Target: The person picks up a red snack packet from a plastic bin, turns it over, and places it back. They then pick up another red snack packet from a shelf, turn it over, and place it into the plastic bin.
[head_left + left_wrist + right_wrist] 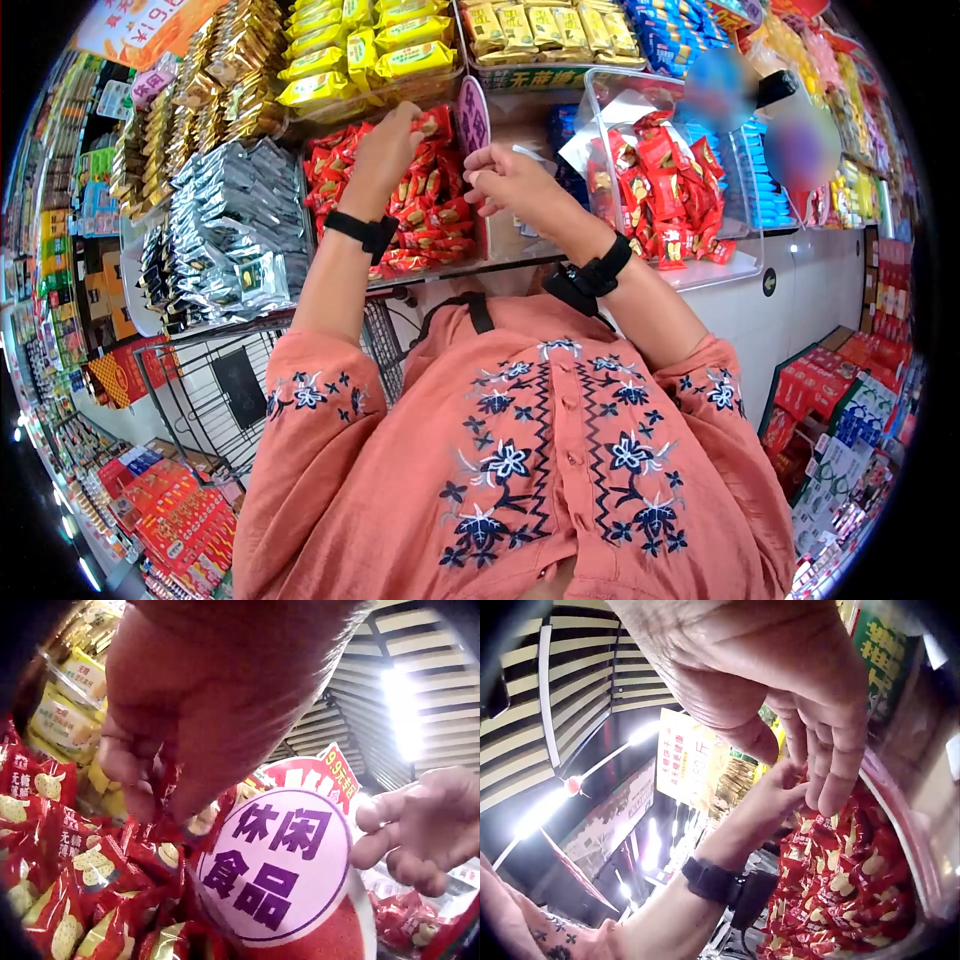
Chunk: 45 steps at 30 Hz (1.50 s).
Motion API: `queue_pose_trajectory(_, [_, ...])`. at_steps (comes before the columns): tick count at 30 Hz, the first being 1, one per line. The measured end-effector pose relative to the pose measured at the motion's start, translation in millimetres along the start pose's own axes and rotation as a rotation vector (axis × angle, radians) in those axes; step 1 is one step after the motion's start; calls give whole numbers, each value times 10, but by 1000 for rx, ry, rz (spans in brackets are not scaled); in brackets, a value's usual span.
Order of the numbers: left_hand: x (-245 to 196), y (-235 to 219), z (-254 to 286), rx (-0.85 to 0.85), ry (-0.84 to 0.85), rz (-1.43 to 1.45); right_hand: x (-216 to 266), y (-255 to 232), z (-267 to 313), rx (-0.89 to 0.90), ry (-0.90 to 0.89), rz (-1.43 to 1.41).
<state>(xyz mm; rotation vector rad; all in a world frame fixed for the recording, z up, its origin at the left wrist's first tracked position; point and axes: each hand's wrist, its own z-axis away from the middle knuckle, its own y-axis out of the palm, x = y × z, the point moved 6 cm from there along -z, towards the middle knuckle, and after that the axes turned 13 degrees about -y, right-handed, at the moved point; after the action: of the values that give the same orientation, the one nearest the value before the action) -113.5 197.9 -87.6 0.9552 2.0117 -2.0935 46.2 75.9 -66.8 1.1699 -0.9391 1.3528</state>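
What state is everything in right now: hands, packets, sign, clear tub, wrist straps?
Left hand: fingers curled, seemingly pinching a red packet.
Right hand: fingers loosely bent, holding nothing.
Other red packets: wrapped, piled loose.
Silver packets: wrapped, heaped.
Yellow packs: wrapped, stacked.
Round sign: standing up.
Clear tub: holding red packets.
Wrist straps: fastened.

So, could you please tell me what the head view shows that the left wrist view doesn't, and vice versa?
Only the head view shows the silver packets, the shopping cart and the embroidered shirt. Only the left wrist view shows the slatted ceiling. Both share the left hand, right hand, red packets, yellow packets and purple-lettered sign.
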Motion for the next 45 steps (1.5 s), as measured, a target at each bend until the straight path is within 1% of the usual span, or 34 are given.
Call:
queue_pose_trajectory(3, [22, 145, -71, 12, 54, -64, 84, 16, 56, 22, 0, 23])
queue_pose_trajectory(6, [64, 267, -57, 15, 87, -48, 143, -18, 108, 47, 43, 56])
queue_pose_trajectory(8, [153, 360, -64, -23, 37, -39, 92, -59, 117, 47, 29, 31])
queue_pose_trajectory(12, [108, 310, -19, -58, -49, -75, 194, -91, 197, 45, 14, 20])
queue_pose_trajectory(16, [-43, 77, 50, -202, -36, -12, 445, -231, 329, 17, -92, -12])
queue_pose_trajectory(17, [-53, 51, 44, -267, 55, 11, 598, -306, 393, 11, -122, -11])
queue_pose_trajectory(18, [-114, -15, 30, -265, 60, 50, 747, -399, 463, 3, -151, -7])
queue_pose_trajectory(19, [-186, -94, 6, -261, 10, 99, 863, -507, 530, -9, -168, -28])
queue_pose_trajectory(20, [-264, -158, 2, -256, -43, 146, 1008, -649, 600, 29, -153, 20])
queue_pose_trajectory(22, [-619, -318, 125, 26, -432, 721, 1203, -1029, 703, -34, -197, 93])
queue_pose_trajectory(23, [-806, -396, 189, 46, -415, 854, 1308, -1238, 764, -101, -251, 161])
queue_pose_trajectory(24, [-891, -394, 220, 114, -405, 967, 1294, -1498, 785, -158, -268, 182])
queue_pose_trajectory(26, [-1287, -463, 335, 149, -381, 1094, 1337, -1950, 845, -272, -223, 305])
queue_pose_trajectory(28, [-1604, -410, 423, 212, -358, 1123, 1245, -2376, 856, -314, -196, 417])
queue_pose_trajectory(29, [-1735, -367, 456, 243, -351, 1133, 1101, -2624, 789, -274, -170, 523])
queue_pose_trajectory(32, [-2036, -106, 514, 377, -297, 1147, 822, -2893, 753, -204, -79, 550])
queue_pose_trajectory(33, [-2126, -46, 538, 437, -271, 1147, 644, -3005, 700, -182, -33, 519])
queue_pose_trajectory(35, [-2309, 28, 589, 462, -282, 1143, 370, -3114, 622, -163, 37, 445])
queue_pose_trajectory(38, [-2477, 117, 641, 484, -298, 1130, 161, -3125, 540, -90, 228, 534])
queue_pose_trajectory(39, [-2512, 143, 650, 489, -302, 1124, 115, -3095, 493, -66, 194, 511])
queue_pose_trajectory(42, [-2582, 205, 668, 497, -311, 1099, -14, -3103, 430, -75, 219, 603])
queue_pose_trajectory(43, [-2605, 220, 679, 498, -318, 1089, -45, -3131, 392, -62, 208, 681])
queue_pose_trajectory(45, [-2622, 265, 690, 503, -328, 1075, -58, -3128, 365, -34, 168, 714])
